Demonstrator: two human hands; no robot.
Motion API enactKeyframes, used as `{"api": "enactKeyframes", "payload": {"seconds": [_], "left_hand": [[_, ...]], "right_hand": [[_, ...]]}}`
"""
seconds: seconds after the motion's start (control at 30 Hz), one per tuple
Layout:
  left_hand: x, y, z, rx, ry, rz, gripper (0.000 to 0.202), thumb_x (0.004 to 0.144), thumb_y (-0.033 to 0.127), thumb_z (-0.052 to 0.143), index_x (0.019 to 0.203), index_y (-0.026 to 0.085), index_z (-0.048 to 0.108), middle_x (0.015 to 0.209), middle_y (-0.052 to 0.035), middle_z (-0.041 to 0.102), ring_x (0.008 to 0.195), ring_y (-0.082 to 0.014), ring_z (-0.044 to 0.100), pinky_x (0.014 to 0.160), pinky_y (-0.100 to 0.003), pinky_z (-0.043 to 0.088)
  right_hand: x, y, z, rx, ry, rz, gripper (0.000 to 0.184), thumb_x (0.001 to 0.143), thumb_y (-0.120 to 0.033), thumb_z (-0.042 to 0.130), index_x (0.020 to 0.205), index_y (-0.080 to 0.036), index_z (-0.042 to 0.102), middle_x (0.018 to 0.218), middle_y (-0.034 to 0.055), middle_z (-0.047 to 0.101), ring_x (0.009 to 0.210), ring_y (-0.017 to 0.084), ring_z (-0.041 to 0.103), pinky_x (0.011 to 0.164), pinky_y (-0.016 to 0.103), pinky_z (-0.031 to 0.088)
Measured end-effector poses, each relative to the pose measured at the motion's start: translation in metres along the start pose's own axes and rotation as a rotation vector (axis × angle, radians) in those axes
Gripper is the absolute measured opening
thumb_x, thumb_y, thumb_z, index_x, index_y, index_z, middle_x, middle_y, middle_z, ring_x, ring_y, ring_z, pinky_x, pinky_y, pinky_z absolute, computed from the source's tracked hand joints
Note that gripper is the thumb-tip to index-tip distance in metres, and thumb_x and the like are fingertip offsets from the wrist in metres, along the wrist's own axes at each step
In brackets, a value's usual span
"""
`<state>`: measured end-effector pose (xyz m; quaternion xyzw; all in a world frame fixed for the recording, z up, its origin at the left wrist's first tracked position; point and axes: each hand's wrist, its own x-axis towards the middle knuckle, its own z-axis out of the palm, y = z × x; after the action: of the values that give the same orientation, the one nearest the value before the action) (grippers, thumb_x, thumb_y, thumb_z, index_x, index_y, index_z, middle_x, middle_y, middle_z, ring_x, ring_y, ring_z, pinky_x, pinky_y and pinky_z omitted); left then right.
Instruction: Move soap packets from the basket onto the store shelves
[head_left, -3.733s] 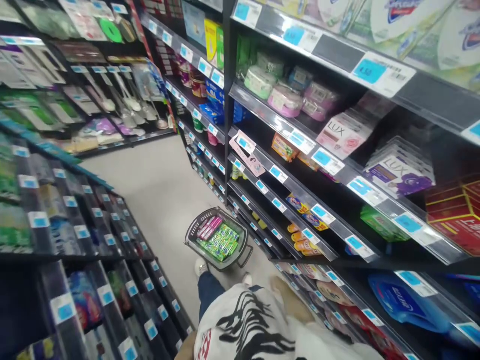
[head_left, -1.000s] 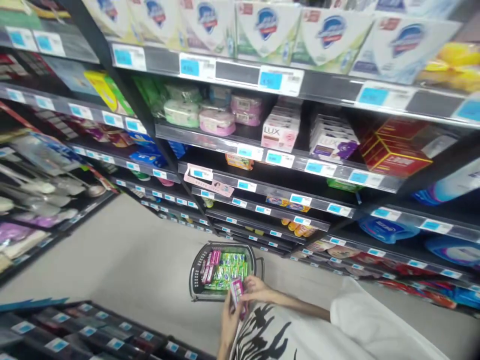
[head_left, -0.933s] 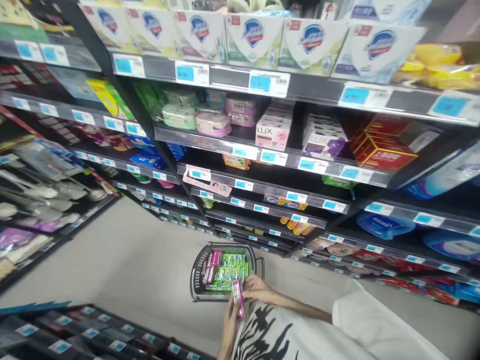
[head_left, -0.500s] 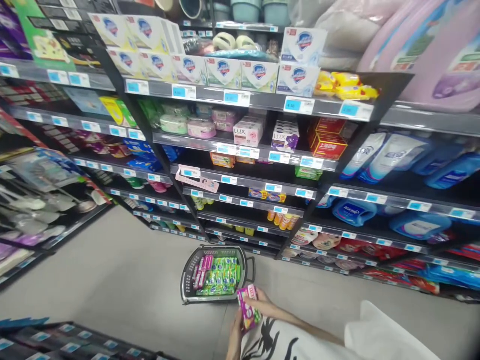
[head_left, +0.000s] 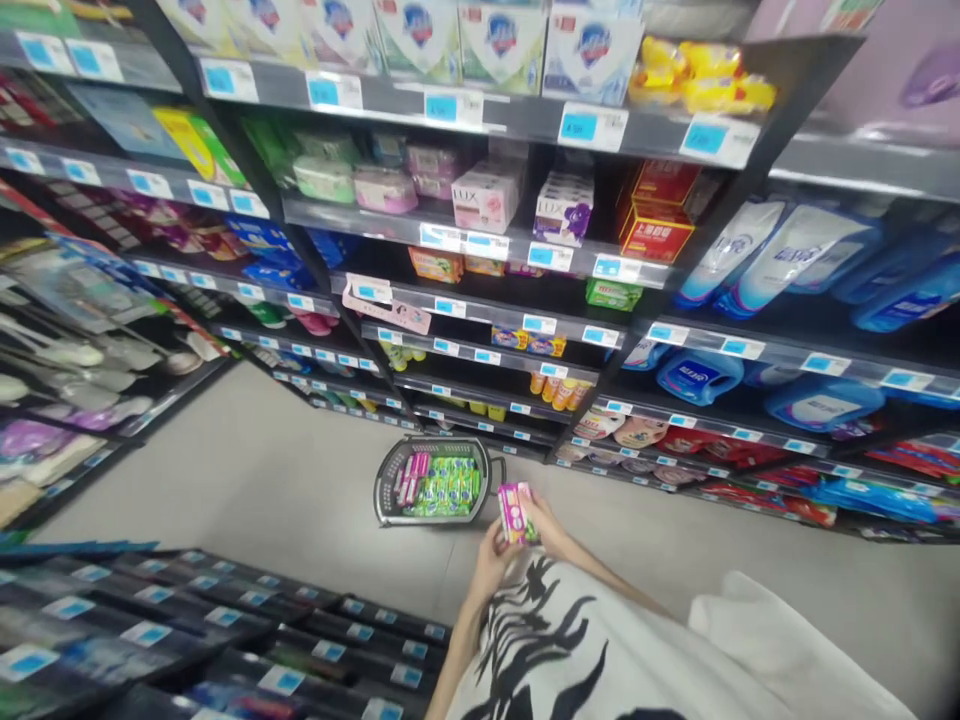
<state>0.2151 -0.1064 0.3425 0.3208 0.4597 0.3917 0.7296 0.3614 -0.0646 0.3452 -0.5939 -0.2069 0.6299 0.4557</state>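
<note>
In front of my body, a pink soap pack (head_left: 513, 514) with white and green print is held between both hands. My left hand (head_left: 492, 548) grips its lower left edge, fingers curled round it. On the opposite side, my right hand (head_left: 543, 522) has its fingers closed against the pack's right edge. Just left of the pack, a grey shopping basket (head_left: 381, 490) rests on the floor. Several green packs (head_left: 448, 485) fill most of it, with a few pink packs (head_left: 413, 476) at its left end.
Ahead stands a tall shelf (head_left: 480, 335) with soap boxes (head_left: 487, 200) and price tags. Blue detergent bottles (head_left: 697, 377) are at the right. Kitchen utensils (head_left: 67, 350) hang along the left. A low dark rack (head_left: 247, 640) is at the lower left, bordering the grey floor (head_left: 247, 450).
My view has tilted downward, so the shelf and basket sit higher in the picture. Both hands still hold the pink soap pack, now slightly farther right of the basket.
</note>
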Motion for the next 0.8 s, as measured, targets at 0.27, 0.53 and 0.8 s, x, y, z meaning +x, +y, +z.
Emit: {"api": "enactKeyframes", "payload": {"seconds": [0.27, 0.53, 0.8], "left_hand": [[0.017, 0.019, 0.012, 0.033, 0.063, 0.021, 0.103, 0.065, 0.041, 0.092, 0.15, 0.007, 0.045, 0.121, -0.0191, 0.075, 0.114, -0.0329, 0.072, 0.11, -0.051, 0.053], [0.028, 0.027, 0.024, 0.032, 0.107, 0.07, 0.106, 0.063, 0.046, 0.093, 0.15, 0.009, 0.044, 0.131, -0.0215, 0.07, 0.119, -0.0324, 0.07, 0.112, -0.05, 0.052], [0.034, 0.031, 0.03, -0.033, 0.164, 0.056, 0.093, 0.068, 0.055, 0.089, 0.142, 0.013, 0.052, 0.124, -0.0197, 0.073, 0.114, -0.0327, 0.072, 0.107, -0.051, 0.055]], "right_hand": [[0.018, -0.042, 0.0, 0.052, -0.104, 0.04, 0.063, 0.066, -0.064, 0.084, 0.106, -0.017, 0.068, 0.1, 0.0067, 0.075, 0.08, 0.018, 0.069, 0.066, 0.024, 0.054], [0.032, -0.073, -0.013, -0.06, -0.221, -0.035, 0.057, 0.065, -0.046, 0.09, 0.108, -0.018, 0.064, 0.099, 0.0058, 0.073, 0.083, 0.018, 0.069, 0.072, 0.027, 0.056], [0.043, -0.072, -0.013, -0.064, -0.289, -0.01, 0.065, 0.062, -0.045, 0.093, 0.114, -0.017, 0.064, 0.105, 0.0072, 0.074, 0.092, 0.021, 0.072, 0.083, 0.033, 0.059]]}}
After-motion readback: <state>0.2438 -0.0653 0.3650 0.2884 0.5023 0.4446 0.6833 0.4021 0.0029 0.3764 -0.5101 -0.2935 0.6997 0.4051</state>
